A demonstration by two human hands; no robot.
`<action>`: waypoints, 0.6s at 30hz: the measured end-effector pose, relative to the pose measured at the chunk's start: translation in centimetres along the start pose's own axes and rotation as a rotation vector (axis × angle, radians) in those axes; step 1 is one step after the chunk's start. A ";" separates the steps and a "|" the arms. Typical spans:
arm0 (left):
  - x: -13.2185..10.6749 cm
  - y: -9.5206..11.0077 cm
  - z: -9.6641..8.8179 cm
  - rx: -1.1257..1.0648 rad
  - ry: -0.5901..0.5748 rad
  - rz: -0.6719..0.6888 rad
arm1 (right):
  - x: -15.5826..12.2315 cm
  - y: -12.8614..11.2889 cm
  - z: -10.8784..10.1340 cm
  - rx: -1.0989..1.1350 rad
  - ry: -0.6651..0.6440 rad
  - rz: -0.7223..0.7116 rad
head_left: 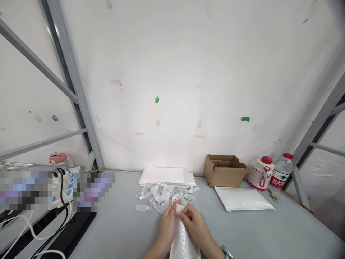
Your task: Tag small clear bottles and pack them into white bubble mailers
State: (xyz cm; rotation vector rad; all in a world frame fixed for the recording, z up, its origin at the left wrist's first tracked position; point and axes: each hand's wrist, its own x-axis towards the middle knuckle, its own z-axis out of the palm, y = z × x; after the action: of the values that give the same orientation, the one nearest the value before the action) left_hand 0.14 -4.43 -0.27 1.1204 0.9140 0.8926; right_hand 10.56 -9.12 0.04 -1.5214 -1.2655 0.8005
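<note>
One bumpy, glossy plastic pouch [182, 241]

the mailer [182, 242] is white, bubble-patterned; bottles [142, 208], translucent white; box [223, 177], brown; table [115, 219], grey; flask [257, 174], cream with red.

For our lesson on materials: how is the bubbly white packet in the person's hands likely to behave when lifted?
The white packet is probably light for its size, as it looks like bubble-textured film. It would likely bend rather than stay stiff, given its crinkled surface. Its glossy sheen suggests it may be slippery.
</note>
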 end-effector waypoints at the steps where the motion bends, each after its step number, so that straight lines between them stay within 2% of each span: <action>1: 0.1 -0.1 0.0 -0.009 0.000 0.008 | 0.0 -0.1 0.0 -0.036 -0.058 -0.003; 6: 0.7 -0.7 0.0 -0.012 0.012 0.033 | -0.2 -0.5 -0.3 -0.132 -0.308 -0.068; 8: 0.7 -0.6 0.0 -0.015 0.011 0.024 | -0.3 -1.0 -0.8 -0.159 -0.338 -0.132; 10: 0.5 -0.2 -0.1 -0.047 -0.001 0.024 | -0.5 -1.5 -1.5 -0.154 -0.249 -0.175; 12: 0.1 0.6 -0.2 -0.101 -0.006 0.006 | -0.6 -1.7 -2.5 -0.114 0.001 -0.197; 14: -0.3 1.5 -0.3 -0.168 -0.010 -0.032 | -0.5 -1.4 -3.4 -0.056 0.262 -0.147; 15: -0.5 1.9 -0.3 -0.206 -0.021 -0.046 | -0.5 -1.1 -3.7 -0.017 0.316 -0.086; 16: -0.6 2.3 -0.3 -0.242 -0.043 -0.054 | -0.5 -0.7 -4.0 0.031 0.290 -0.006; 18: -0.8 2.7 0.0 -0.291 -0.110 -0.059 | -0.6 0.1 -4.2 0.143 0.081 0.160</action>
State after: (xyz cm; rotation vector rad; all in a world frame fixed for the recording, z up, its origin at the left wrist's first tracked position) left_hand -0.52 -4.66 2.46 0.8791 0.6973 0.8752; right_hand 14.29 -10.78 1.27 -1.5366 -1.0150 0.9035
